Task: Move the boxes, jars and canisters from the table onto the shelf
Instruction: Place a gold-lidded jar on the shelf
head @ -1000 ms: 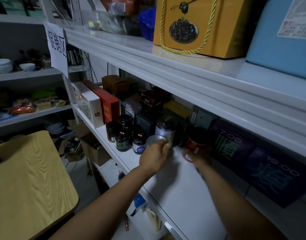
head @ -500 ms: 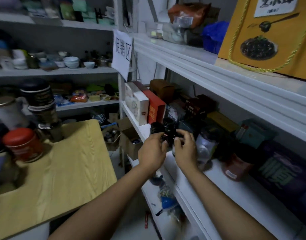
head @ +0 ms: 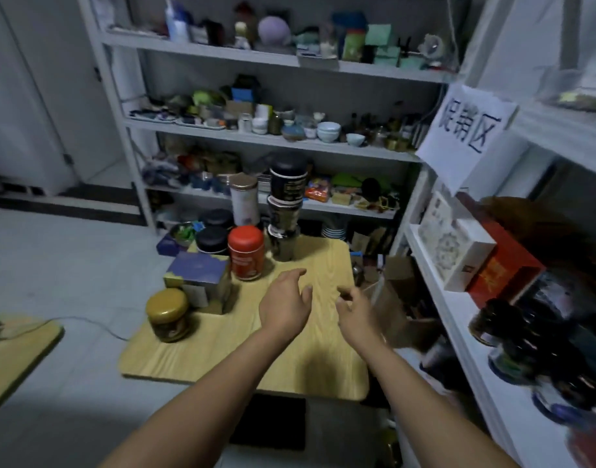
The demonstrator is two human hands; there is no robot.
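Observation:
Over the yellow wooden table (head: 310,363) hover my left hand (head: 284,305) and my right hand (head: 355,310), both with fingers apart and holding nothing. On the table's far left stand a red canister (head: 246,253), a stack of dark canisters (head: 285,211), a tall pale tin with a gold lid (head: 244,199), two black-lidded jars (head: 212,238), a purple box (head: 200,276) and a gold-lidded jar (head: 168,314). The white shelf (head: 458,319) on the right carries a white box (head: 455,244), a red box (head: 502,268) and blurred dark jars (head: 502,329).
A crowded white rack (head: 273,140) with bowls and cups stands behind the table. A paper sign (head: 467,133) hangs from the right shelf unit. Cardboard boxes (head: 397,298) sit on the floor between table and shelf. Another yellow tabletop (head: 16,352) shows at the left edge.
The view has swung left from the shelf to the table. Both hands have left the jars on the shelf and now hang empty over the table.

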